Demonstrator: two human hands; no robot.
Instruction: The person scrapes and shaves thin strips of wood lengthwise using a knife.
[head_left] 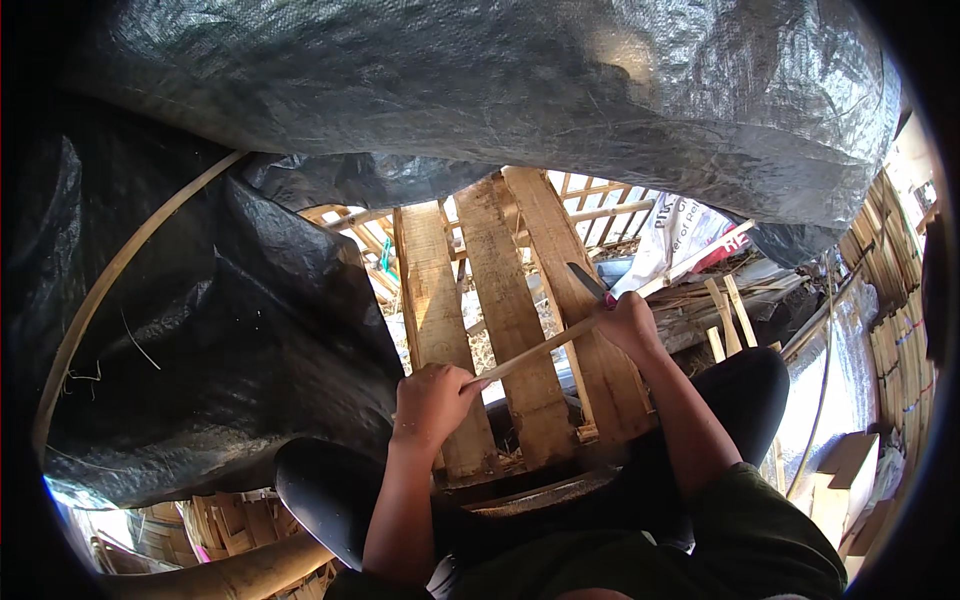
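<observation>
above wooden planks, left hand fingers clamp a bamboo strip; right hand grips a knife.

my left hand is closed around one end of a thin bamboo strip. my right hand grips a knife, and the blade touches the strip's other end. under my hands are three wooden planks side by side. a big black plastic sheet hangs over the top and left. more bamboo strips lie at the right.
</observation>
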